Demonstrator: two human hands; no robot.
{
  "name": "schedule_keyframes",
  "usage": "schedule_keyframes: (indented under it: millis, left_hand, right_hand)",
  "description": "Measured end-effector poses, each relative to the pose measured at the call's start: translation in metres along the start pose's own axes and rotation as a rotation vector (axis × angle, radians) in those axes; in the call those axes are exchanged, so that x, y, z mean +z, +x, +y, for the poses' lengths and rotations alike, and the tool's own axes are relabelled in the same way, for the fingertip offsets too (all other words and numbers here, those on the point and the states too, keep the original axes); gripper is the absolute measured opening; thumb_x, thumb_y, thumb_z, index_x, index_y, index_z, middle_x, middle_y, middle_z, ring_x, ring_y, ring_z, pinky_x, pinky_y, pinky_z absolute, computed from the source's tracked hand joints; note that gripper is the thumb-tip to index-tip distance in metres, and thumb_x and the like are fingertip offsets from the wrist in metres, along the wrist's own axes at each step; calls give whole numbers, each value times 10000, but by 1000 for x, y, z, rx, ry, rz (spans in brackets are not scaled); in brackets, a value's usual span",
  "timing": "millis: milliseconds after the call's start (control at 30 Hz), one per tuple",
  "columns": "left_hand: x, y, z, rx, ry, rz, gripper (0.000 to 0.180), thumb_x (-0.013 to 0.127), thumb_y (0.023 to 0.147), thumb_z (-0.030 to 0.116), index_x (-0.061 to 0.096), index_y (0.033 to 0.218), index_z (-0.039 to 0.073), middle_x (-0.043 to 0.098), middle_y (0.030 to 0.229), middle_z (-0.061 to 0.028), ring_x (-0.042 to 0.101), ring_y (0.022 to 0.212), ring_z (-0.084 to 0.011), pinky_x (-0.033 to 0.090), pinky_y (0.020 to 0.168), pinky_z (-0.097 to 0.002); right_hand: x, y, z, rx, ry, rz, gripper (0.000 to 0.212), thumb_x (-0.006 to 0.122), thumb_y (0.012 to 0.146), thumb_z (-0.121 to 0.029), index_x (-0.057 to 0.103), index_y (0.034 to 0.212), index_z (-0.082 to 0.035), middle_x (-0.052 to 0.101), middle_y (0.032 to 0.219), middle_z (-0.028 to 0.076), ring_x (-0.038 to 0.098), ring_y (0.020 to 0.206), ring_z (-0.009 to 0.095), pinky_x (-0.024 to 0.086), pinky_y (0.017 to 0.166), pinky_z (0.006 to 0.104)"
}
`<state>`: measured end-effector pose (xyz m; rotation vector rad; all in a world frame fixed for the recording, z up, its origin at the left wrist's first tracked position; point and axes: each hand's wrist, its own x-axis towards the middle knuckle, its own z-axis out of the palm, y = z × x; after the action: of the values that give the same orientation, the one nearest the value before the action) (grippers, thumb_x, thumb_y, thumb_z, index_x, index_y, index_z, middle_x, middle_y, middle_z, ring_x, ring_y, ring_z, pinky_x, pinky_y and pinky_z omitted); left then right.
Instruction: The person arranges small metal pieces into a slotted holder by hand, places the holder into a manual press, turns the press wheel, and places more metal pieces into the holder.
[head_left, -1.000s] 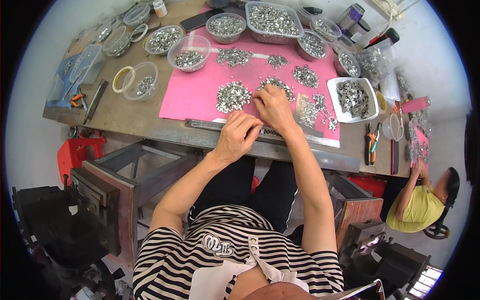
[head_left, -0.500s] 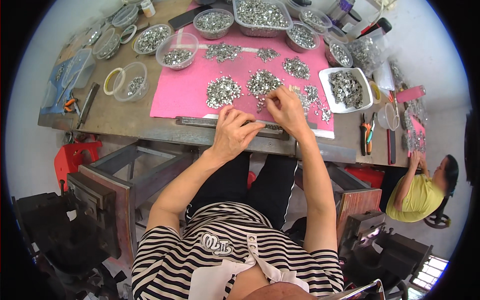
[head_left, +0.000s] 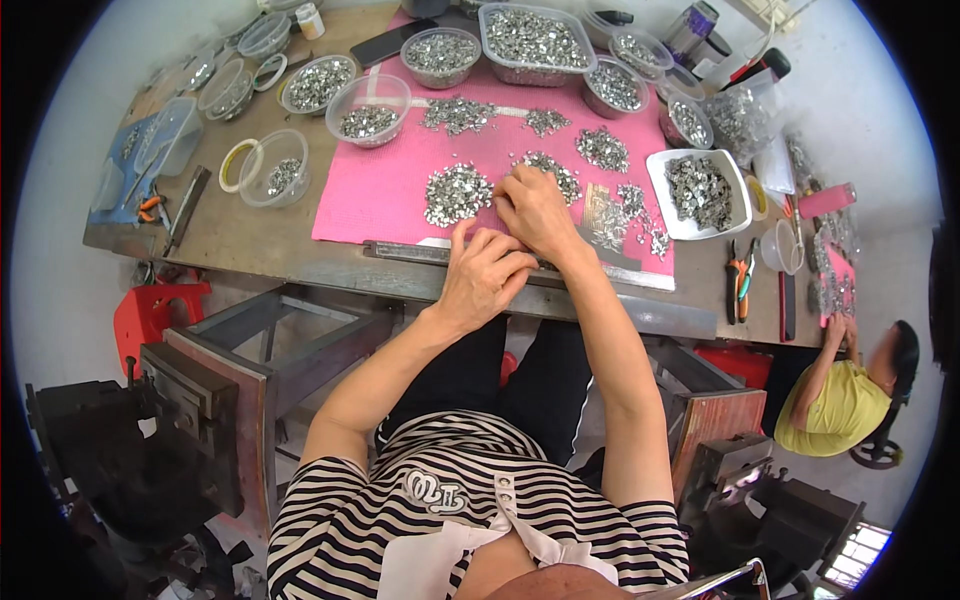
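Note:
On the pink mat (head_left: 345, 205) lie several loose piles of small silver metal pieces. A long narrow metal bar (head_left: 405, 252) runs along the table's front edge. My left hand (head_left: 482, 272) rests at this bar, its fingers bent and closed; it hides the bar's middle, and what it grips is hidden. Up at the mat is my right hand (head_left: 540, 212), fingers closed in a pinch, between the near-left pile (head_left: 457, 194) and another pile (head_left: 562, 178) that it partly covers. Anything in that pinch is too small to make out.
Round clear tubs (head_left: 440, 57) and a large clear box (head_left: 535, 45) of metal pieces line the back. At right stand a white tray (head_left: 700, 195) of pieces and orange-handled pliers (head_left: 740, 280). A co-worker in a yellow top (head_left: 835, 410) sits far right.
My right hand has moved left and slightly up, from the bar's right part to the piles. My left hand stays at the bar. The whole view has shifted slightly.

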<state>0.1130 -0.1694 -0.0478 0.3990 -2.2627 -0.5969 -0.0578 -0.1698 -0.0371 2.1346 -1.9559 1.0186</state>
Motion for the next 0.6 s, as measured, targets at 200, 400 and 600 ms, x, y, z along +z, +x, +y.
schedule_keyframes:
  millis: [200, 400, 600]
  left_hand:
    - [-7, 2, -3, -35, -54, -33, 139, 740, 820, 70, 723, 956, 96, 653, 939, -31, 618, 955, -219, 315, 1120, -531]
    - [-6, -1, -2, -6, -22, 4, 167, 766, 821, 97, 769, 986, 123, 689, 957, -8, 633, 968, -209, 347, 1107, -517]
    - [2, -4, -4, 37, 19, 57, 202, 796, 767, 103, 770, 961, 151, 673, 965, 18, 614, 966, -201, 330, 1113, -533]
  right_hand:
    - [-26, -12, 1, -1, 92, 66, 52, 686, 852, -40, 659, 894, -27, 612, 823, 123, 600, 735, 306, 444, 685, 414]
    - [-70, -74, -15, 254, 233, 40, 79, 683, 872, -5, 619, 913, 15, 640, 877, 117, 631, 755, 253, 493, 656, 336]
    - [-69, -102, -28, 182, 137, 90, 173, 726, 779, 37, 619, 905, -13, 647, 934, 117, 618, 894, 310, 465, 823, 392]
